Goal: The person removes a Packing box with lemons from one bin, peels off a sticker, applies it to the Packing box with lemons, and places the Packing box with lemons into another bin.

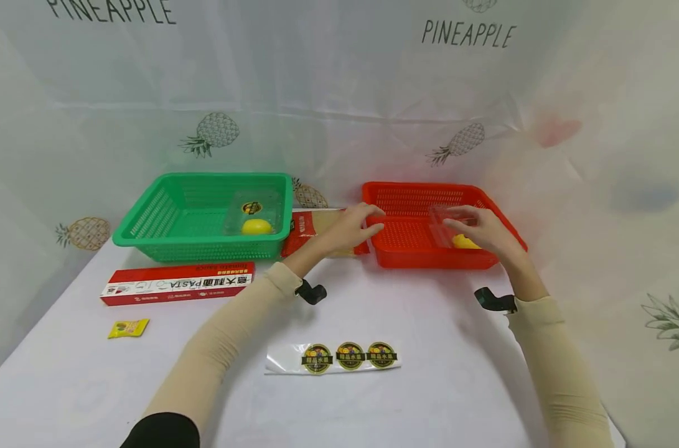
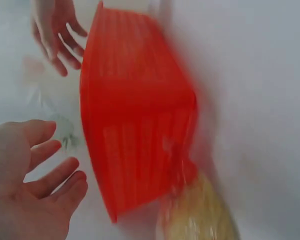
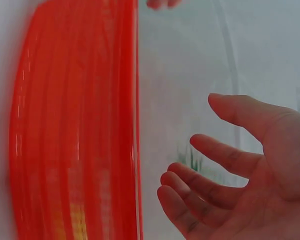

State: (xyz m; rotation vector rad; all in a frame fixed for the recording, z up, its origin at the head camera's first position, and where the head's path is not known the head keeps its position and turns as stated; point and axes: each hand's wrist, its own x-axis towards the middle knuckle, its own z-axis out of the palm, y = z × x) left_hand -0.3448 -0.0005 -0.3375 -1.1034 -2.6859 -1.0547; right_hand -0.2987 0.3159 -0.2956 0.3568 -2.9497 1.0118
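A: What occupies the left?

B: A yellow sachet [image 1: 129,328], print too small to read; behind it, a carton [image 1: 177,284] lettered "PASTA" and "Tomato Sauce"; behind that, a green basket [image 1: 216,251] containing a labelled box [image 1: 235,211], clear, with a yellow fruit [image 1: 257,226] at its near side.

A: And the centre?

B: A red-ended packet [image 1: 301,231], partly covered by the left hand [image 1: 347,230]. That hand holds nothing, thumb and fingers parted, near the left end of the red basket [image 1: 423,258]. Nearer the viewer, a strip [image 1: 333,359] bears three round stickers, each reading "精品水果".

A: The right?

B: The red basket stands upright on the table [image 1: 429,398], holding a clear box [image 1: 439,229] and something yellow [image 1: 464,242]. The right hand [image 1: 482,231] spreads loosely beside its rim, holding nothing. The backdrop [image 1: 339,68] reads "PINEAPPLE", upper left and upper right.
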